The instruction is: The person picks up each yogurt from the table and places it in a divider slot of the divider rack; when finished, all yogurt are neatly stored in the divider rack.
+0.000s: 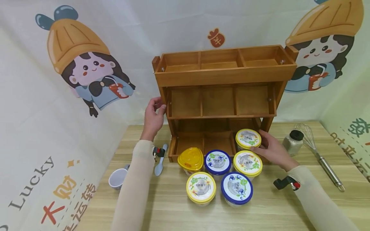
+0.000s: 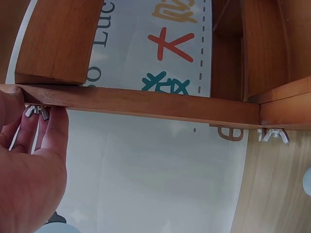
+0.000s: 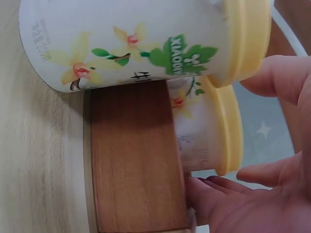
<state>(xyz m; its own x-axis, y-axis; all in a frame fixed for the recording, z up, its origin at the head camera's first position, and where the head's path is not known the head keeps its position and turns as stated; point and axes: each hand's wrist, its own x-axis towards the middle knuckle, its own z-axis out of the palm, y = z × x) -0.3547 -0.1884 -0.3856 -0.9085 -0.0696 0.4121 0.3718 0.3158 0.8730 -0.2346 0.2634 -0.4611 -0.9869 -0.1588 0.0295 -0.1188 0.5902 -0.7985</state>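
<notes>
A three-tier wooden rack [image 1: 222, 75] stands at the back of the table. My left hand [image 1: 157, 109] grips its left side post, and in the left wrist view the fingers [image 2: 51, 131] reach a metal wing nut [image 2: 38, 111] under the wood. My right hand [image 1: 261, 146] holds a yellow-lidded cup [image 1: 248, 138] in the right compartment of the bottom tier; thumb and fingers curl round this cup [image 3: 199, 131] in the right wrist view. Several more cups stand in front: a yellow triangular-lidded one [image 1: 190, 159], blue-lidded ones [image 1: 217, 162] [image 1: 236, 187] and yellow-lidded ones [image 1: 247, 163] [image 1: 200, 187].
A white mug [image 1: 118, 178] and a pale blue spoon [image 1: 160, 159] lie left of the rack. A black-capped jar [image 1: 293, 142] and a metal whisk [image 1: 318, 154] are at the right. A printed cloth backdrop [image 1: 86, 73] hangs behind and to both sides.
</notes>
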